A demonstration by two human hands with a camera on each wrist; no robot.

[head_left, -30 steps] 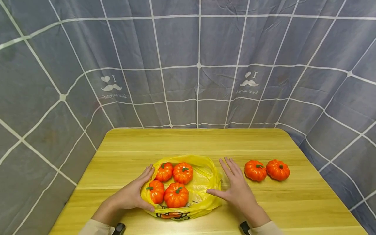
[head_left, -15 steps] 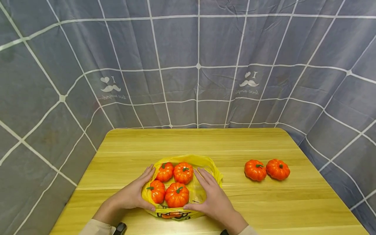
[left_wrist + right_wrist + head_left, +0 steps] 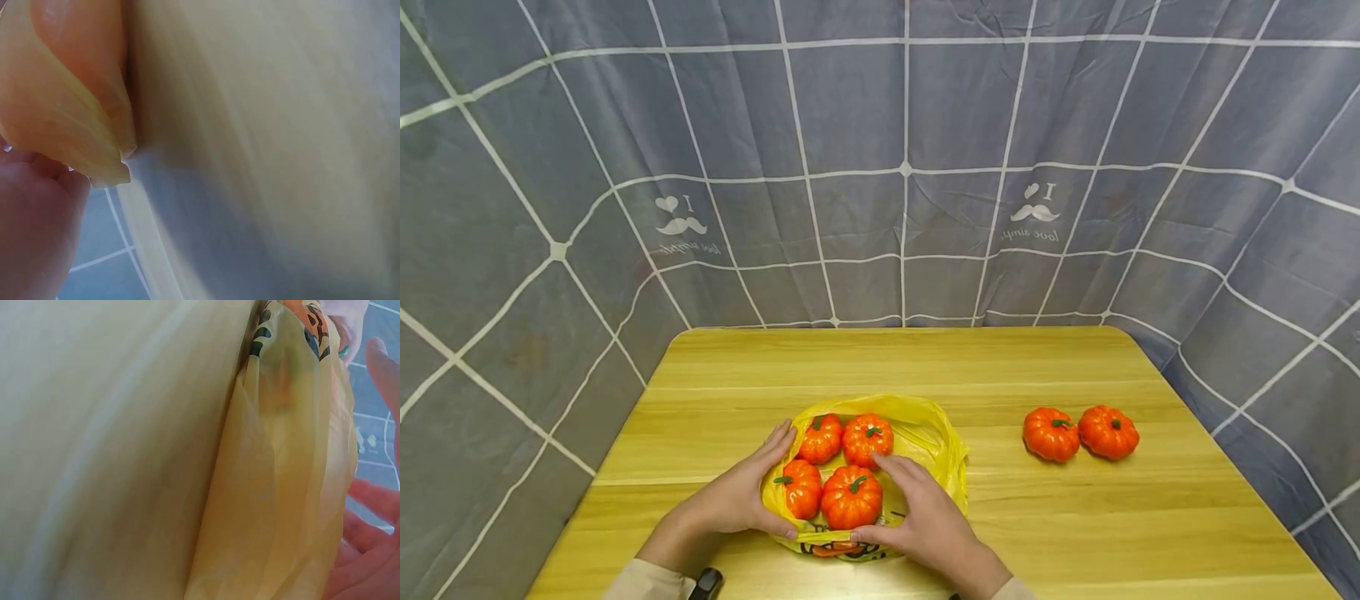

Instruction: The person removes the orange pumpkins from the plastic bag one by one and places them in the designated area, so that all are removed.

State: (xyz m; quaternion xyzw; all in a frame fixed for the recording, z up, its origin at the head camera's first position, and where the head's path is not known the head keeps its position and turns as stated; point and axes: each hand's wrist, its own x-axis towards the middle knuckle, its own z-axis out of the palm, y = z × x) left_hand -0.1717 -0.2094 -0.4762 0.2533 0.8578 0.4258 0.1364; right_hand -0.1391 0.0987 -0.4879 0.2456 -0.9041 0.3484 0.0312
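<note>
A yellow plastic bag [image 3: 928, 433] lies on the table with its mouth spread wide. Inside it sit several small orange pumpkins with green stems, among them a front pumpkin [image 3: 852, 498] and a back one [image 3: 868, 442]. My left hand [image 3: 741, 493] holds the bag's left side, thumb at the front rim and fingers along the far rim. Thumb and fingers apart, my right hand [image 3: 925, 521] reaches over the right part of the bag, close beside the front pumpkin. The left wrist view shows yellow plastic [image 3: 75, 119] covering the left fingertips.
Two more orange pumpkins, one nearer [image 3: 1051, 434] and one farther right [image 3: 1108, 432], stand side by side on the wooden table [image 3: 737, 375] right of the bag. A grey curtain [image 3: 850, 208] with white lines surrounds the table's back and sides.
My right hand has moved left from beside the bag to over its opening, its fingertips now near the pumpkins. The left hand and the two pumpkins outside have stayed in place.
</note>
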